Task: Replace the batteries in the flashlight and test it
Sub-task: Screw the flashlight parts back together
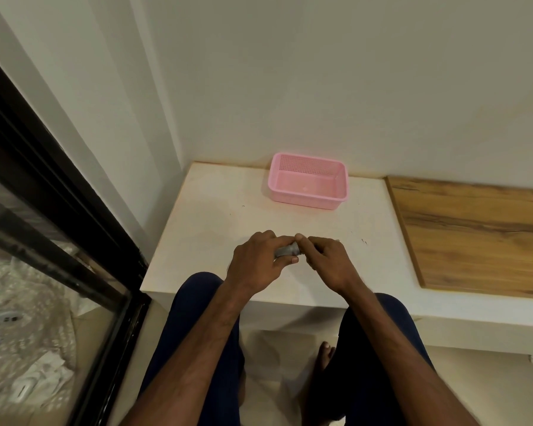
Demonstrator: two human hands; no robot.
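Observation:
A small grey flashlight [287,250] lies level between both hands, just above the white tabletop [216,229]. My left hand [256,262] grips its left part, with the fingers curled over it. My right hand [323,259] holds its right end, thumb and fingers pinched on it. Most of the flashlight is hidden by the fingers; only a short ribbed grey section shows. No batteries are visible.
A pink plastic basket [336,176] stands at the back of the table near the wall. A wooden board [474,229] covers the table's right side. A black-framed glass door [59,210] stands at the left. My knees are under the table's front edge.

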